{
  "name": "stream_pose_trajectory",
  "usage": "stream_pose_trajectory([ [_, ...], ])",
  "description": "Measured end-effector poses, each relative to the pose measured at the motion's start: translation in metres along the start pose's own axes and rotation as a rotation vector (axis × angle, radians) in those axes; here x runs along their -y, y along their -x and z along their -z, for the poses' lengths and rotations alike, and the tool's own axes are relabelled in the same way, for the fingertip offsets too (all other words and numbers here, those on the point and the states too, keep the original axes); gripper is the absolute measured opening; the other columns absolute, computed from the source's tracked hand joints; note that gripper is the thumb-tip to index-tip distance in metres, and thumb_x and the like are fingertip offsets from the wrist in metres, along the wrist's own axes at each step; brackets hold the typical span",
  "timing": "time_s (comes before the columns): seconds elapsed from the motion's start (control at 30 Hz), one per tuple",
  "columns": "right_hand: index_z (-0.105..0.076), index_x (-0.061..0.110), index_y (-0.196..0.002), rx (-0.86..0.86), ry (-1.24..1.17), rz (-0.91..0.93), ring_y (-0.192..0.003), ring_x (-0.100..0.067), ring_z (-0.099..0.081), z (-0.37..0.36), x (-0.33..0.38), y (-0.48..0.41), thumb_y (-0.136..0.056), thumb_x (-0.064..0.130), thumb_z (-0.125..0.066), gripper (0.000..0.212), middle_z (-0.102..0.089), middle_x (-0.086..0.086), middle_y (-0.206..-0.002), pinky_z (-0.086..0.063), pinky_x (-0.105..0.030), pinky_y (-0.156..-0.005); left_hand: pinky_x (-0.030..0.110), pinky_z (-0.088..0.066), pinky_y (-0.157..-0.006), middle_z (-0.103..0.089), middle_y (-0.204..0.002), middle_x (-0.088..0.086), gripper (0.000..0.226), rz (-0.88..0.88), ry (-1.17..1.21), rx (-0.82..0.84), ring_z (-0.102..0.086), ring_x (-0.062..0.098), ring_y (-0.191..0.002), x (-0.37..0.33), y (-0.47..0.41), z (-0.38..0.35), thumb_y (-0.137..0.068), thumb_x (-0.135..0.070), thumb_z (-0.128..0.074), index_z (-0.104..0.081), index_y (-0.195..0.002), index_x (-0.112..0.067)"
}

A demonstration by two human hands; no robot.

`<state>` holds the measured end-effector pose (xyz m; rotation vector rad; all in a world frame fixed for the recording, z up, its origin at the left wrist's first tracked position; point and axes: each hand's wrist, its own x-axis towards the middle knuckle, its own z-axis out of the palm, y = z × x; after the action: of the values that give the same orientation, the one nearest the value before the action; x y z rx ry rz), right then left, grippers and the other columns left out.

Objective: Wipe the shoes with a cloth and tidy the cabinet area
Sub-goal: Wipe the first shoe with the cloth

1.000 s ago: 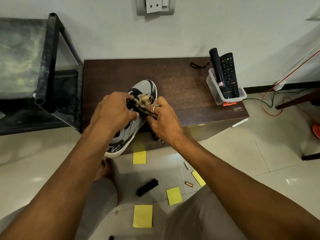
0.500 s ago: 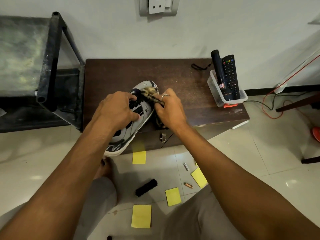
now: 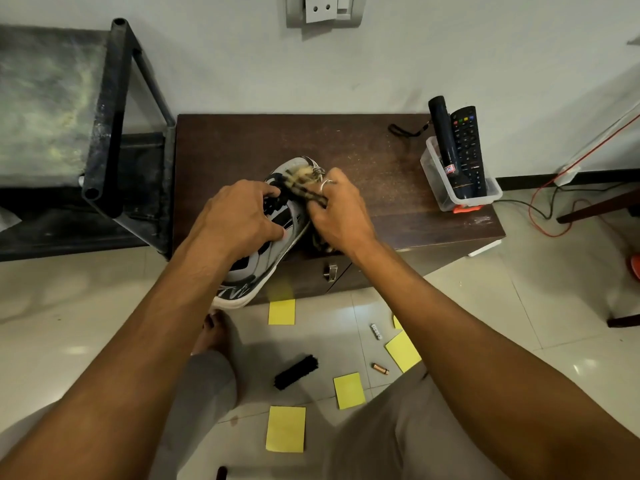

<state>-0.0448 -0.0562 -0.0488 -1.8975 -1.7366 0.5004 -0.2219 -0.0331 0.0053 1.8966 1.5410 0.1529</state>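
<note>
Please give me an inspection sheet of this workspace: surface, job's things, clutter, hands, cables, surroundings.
Surface: dark wooden cabinet top, with pale specks; a clear tub at its right end holds a remote and a torch.
Job's things: grey-black shoe straddles the cabinet's front edge, heel overhanging; patterned cloth at the toe.
Clutter: yellow notes, a black brush, two batteries on the floor.
Hands: left hand holds the shoe; right hand grips the cloth.
Cables: red cable and dark cable on the floor, right.
Surroundings: wall socket above; black metal rack at left.
</note>
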Motion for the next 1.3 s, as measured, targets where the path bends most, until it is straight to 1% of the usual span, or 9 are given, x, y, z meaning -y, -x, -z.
stream_pose_trajectory([
  [0.07, -0.074, 0.008, -0.112, 0.061, -0.008, 0.059, -0.082, -0.012, -0.054, 0.002, -0.001, 0.006, -0.097, 0.015, -0.063, 0.020, -0.047, 0.006, -0.101, -0.045, -0.022, -0.068, 0.033, -0.054, -0.074, -0.071, -0.085, -0.005, 0.071, -0.011, -0.001, -0.003, -0.063, 0.011, -0.065, 0.000, 0.000, -0.001, -0.077, -0.031, -0.087, -0.056, -0.141, -0.032],
  [0.23, -0.072, 0.004, -0.102, -0.053, 0.032, -0.092, -0.080, -0.017, -0.057, 0.002, -0.010, -0.007, -0.097, 0.017, -0.061, 0.018, -0.050, 0.000, -0.102, -0.056, -0.042, -0.074, 0.030, -0.052, -0.071, -0.073, -0.100, 0.000, 0.071, 0.005, 0.005, -0.003, -0.060, 0.011, -0.064, 0.000, -0.002, -0.001, -0.077, -0.031, -0.087, -0.056, -0.141, -0.032],
  [0.4, -0.074, 0.011, -0.110, 0.099, 0.009, 0.032, -0.082, -0.011, -0.054, 0.007, -0.006, 0.000, -0.096, 0.018, -0.062, 0.020, -0.048, 0.006, -0.097, -0.046, -0.025, -0.068, 0.028, -0.044, -0.061, -0.068, -0.088, -0.007, 0.069, 0.004, 0.001, -0.016, -0.060, 0.009, -0.065, 0.001, 0.000, -0.002, -0.078, -0.031, -0.086, -0.056, -0.140, -0.033],
  [0.5, -0.074, 0.013, -0.108, 0.022, 0.048, -0.114, -0.082, -0.010, -0.055, 0.016, -0.025, -0.012, -0.096, 0.021, -0.062, 0.019, -0.050, 0.005, -0.097, -0.051, -0.030, -0.071, 0.029, -0.048, -0.069, -0.071, -0.103, 0.000, 0.071, 0.009, -0.002, -0.012, -0.061, 0.015, -0.070, 0.001, -0.002, -0.001, -0.077, -0.032, -0.087, -0.056, -0.142, -0.033],
  [0.73, -0.070, 0.009, -0.089, 0.080, 0.004, -0.022, -0.076, -0.008, -0.053, 0.011, -0.016, -0.007, -0.095, 0.018, -0.063, 0.013, -0.049, 0.006, -0.095, -0.046, -0.027, -0.065, 0.030, -0.046, -0.070, -0.066, -0.085, -0.008, 0.069, 0.010, 0.014, -0.021, -0.059, 0.009, -0.066, 0.001, -0.003, -0.002, -0.079, -0.030, -0.086, -0.057, -0.141, -0.033],
  [0.8, -0.072, 0.006, -0.096, -0.020, 0.022, -0.090, -0.076, -0.009, -0.054, 0.010, -0.019, -0.010, -0.095, 0.020, -0.063, 0.017, -0.049, 0.006, -0.097, -0.052, -0.032, -0.068, 0.030, -0.047, -0.071, -0.066, -0.092, -0.006, 0.070, 0.010, 0.012, -0.018, -0.058, 0.009, -0.067, 0.001, -0.002, -0.002, -0.079, -0.030, -0.086, -0.056, -0.141, -0.032],
  [0.9, -0.075, 0.011, -0.108, 0.075, -0.017, 0.034, -0.076, -0.005, -0.051, 0.009, -0.011, -0.005, -0.095, 0.017, -0.063, 0.018, -0.046, 0.008, -0.094, -0.042, -0.018, -0.064, 0.031, -0.048, -0.072, -0.066, -0.094, -0.005, 0.070, 0.007, 0.014, -0.011, -0.057, 0.008, -0.066, 0.001, -0.002, -0.002, -0.079, -0.031, -0.086, -0.055, -0.142, -0.033],
  [1.03, -0.074, 0.009, -0.101, 0.000, -0.009, -0.066, -0.079, -0.013, -0.057, 0.008, -0.019, -0.010, -0.095, 0.019, -0.063, 0.016, -0.050, 0.005, -0.098, -0.056, -0.039, -0.073, 0.030, -0.048, -0.072, -0.070, -0.096, -0.001, 0.069, 0.017, 0.007, -0.022, -0.061, 0.015, -0.072, 0.000, 0.000, -0.002, -0.078, -0.031, -0.086, -0.057, -0.140, -0.033],
  [1.3, -0.073, 0.014, -0.114, 0.005, 0.076, 0.013, -0.085, -0.015, -0.057, 0.005, -0.006, -0.014, -0.097, 0.023, -0.062, 0.022, -0.050, 0.006, -0.104, -0.055, -0.039, -0.076, 0.031, -0.051, -0.070, -0.066, -0.087, -0.007, 0.070, 0.018, 0.007, -0.019, -0.060, 0.010, -0.064, -0.002, 0.001, -0.002, -0.079, -0.031, -0.086, -0.055, -0.142, -0.033],
])
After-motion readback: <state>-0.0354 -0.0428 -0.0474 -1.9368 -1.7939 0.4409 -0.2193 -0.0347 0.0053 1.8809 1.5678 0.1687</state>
